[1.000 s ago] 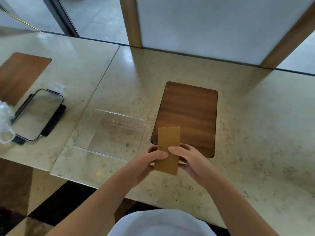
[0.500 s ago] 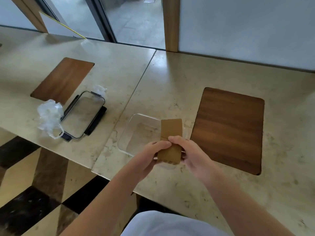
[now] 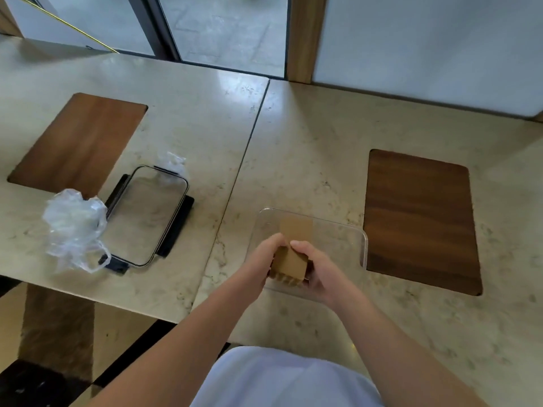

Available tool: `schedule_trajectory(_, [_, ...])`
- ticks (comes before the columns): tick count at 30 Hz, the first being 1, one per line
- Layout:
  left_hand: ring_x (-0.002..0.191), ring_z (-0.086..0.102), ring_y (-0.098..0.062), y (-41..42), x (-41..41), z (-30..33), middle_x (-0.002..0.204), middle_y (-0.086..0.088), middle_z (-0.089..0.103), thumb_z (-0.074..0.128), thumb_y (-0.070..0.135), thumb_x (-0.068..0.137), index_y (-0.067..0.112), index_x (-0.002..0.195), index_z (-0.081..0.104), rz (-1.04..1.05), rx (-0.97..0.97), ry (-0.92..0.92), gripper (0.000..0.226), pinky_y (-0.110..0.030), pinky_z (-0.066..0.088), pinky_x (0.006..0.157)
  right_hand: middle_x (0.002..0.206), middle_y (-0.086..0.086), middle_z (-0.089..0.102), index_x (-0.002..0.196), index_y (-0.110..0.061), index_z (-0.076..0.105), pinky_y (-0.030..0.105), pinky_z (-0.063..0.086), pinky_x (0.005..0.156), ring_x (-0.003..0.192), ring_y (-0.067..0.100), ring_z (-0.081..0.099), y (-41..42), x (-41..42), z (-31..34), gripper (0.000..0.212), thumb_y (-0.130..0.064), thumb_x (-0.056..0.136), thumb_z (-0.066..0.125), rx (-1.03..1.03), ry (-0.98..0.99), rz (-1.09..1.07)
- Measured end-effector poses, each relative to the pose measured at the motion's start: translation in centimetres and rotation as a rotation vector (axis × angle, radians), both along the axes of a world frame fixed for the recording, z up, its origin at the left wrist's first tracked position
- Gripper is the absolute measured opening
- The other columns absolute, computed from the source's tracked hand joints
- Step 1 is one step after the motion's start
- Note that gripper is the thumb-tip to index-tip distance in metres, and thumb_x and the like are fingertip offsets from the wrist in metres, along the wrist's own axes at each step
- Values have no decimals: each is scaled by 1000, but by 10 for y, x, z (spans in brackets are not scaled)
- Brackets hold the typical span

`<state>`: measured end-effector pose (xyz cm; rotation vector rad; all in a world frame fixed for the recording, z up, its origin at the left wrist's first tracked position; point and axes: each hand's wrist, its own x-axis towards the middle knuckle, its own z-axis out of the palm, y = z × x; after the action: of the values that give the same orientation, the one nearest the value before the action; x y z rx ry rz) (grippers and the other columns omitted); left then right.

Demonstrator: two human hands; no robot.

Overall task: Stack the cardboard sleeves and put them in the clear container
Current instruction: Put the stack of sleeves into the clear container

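Observation:
A stack of flat brown cardboard sleeves (image 3: 295, 230) is held between both hands, over the clear container (image 3: 364, 245) that sits on the marble counter. My left hand (image 3: 261, 257) grips the stack's left side. My right hand (image 3: 318, 268) grips its right side. The stack's far end points away from me and its near end shows several layered edges. I cannot tell whether the stack touches the container's floor.
A wooden inlay (image 3: 420, 218) lies just right of the container. On the left table lie the container's lid with black clips (image 3: 147, 215), crumpled clear plastic wrap (image 3: 73, 227) and another wooden inlay (image 3: 79, 142). The counter edge runs close to my body.
Both hands carried the sleeve stack left from over the wooden inlay to above the clear container. The camera view also swung left.

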<state>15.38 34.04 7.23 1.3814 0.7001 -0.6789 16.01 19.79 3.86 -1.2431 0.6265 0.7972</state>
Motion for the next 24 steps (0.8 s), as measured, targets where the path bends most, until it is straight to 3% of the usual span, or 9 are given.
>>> schedule_trajectory(2, [82, 68, -20, 3, 5, -10, 90, -3, 74, 55, 59, 88, 20, 99, 71, 41, -8, 33, 43, -31, 51, 70, 100, 12, 80, 113, -11, 73, 48, 59, 95, 96, 30, 76, 2, 1, -4, 71, -52, 57, 88, 27, -4, 20])
schedule_trajectory(4, [89, 74, -20, 5, 13, -16, 97, -3, 78, 48, 65, 97, 24, 106, 72, 25, 23, 51, 48, -29, 57, 71, 99, 10, 80, 117, -11, 70, 44, 63, 85, 91, 27, 77, 8, 3, -6, 73, -50, 58, 89, 4, -1, 32])
schedule_trajectory(7, [100, 72, -25, 9, 22, -21, 113, -10, 74, 47, 69, 96, 17, 125, 68, -5, 92, 59, 63, -36, 59, 84, 103, 11, 80, 123, -9, 67, 36, 60, 75, 98, 29, 74, 21, 5, -11, 65, -42, 70, 86, -12, 15, -17])
schedule_trajectory(11, [102, 70, -27, 11, 30, -23, 118, -13, 72, 52, 64, 97, 11, 133, 64, 13, 115, 69, 65, -38, 59, 88, 105, 10, 80, 119, -11, 72, 44, 58, 97, 104, 29, 73, 26, 11, -9, 57, -44, 73, 80, -11, -12, 25])
schedule_trajectory(13, [106, 69, -28, 10, 30, -27, 121, -13, 71, 54, 64, 96, 10, 136, 60, -7, 137, 74, 68, -39, 58, 92, 103, 8, 80, 114, -14, 75, 41, 55, 95, 99, 25, 75, 25, 13, -7, 45, -44, 79, 76, -20, -13, 70])
schedule_trajectory(16, [108, 68, -26, 7, 26, -32, 123, -11, 70, 56, 68, 92, 8, 137, 57, -59, 222, 48, 75, -38, 57, 90, 103, 8, 80, 114, -14, 75, 39, 57, 91, 97, 24, 75, 21, 14, -6, 35, -40, 91, 69, -57, -3, 85])
schedule_trajectory(19, [107, 66, -25, 4, 21, -37, 122, -9, 67, 57, 67, 91, 9, 134, 56, -86, 319, 12, 72, -41, 55, 93, 102, 5, 80, 116, -15, 71, 31, 60, 77, 96, 21, 75, 22, 8, -7, 30, -35, 95, 65, -98, -11, 75])
schedule_trajectory(22, [100, 66, -20, 4, 22, -39, 113, -4, 67, 57, 60, 93, 9, 131, 57, -66, 311, 0, 64, -37, 55, 81, 104, -1, 80, 116, -23, 70, 32, 59, 90, 100, 16, 74, 30, 0, -9, 29, -39, 92, 63, -132, -33, 98])
schedule_trajectory(24, [104, 67, -24, 6, 25, -39, 116, -7, 68, 58, 57, 93, 9, 131, 57, -37, 292, 15, 62, -39, 55, 85, 99, -6, 80, 112, -28, 70, 34, 58, 93, 98, 14, 74, 33, -3, -9, 32, -44, 86, 65, -138, -22, 83])
